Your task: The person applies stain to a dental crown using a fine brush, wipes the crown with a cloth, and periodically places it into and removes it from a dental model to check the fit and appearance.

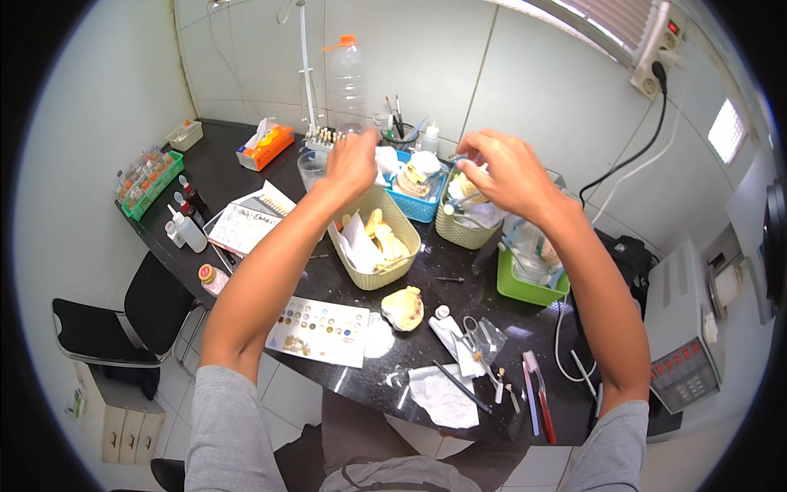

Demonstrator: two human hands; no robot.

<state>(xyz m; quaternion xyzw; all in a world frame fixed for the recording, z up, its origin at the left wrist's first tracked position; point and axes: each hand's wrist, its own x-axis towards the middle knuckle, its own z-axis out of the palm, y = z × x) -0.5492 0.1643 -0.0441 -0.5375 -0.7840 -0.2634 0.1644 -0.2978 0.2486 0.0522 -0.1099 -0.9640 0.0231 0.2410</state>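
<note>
My left hand (354,162) is raised over the back of the dark table, beside a clear cup (311,170). Its fingers are curled closed; what they hold, if anything, is hidden. Over the right-hand beige basket (466,235) hovers my right hand (507,170), thumb and fingers curved and apart. Dental casts and wrapped pieces fill that basket. Between my hands, a blue basket (422,210) holds a pale dental cast (412,182). Nearer, another beige basket (379,280) contains yellowish pieces and white paper. A yellowish dental cast (402,308) lies in front of it.
A paint palette (318,330), a white cloth (443,397), a tube (448,334) and toothbrushes (539,398) lie along the near edge. To the right stand a green basket (533,289) and a white machine (682,328). A tall plastic bottle (348,82) stands at the back.
</note>
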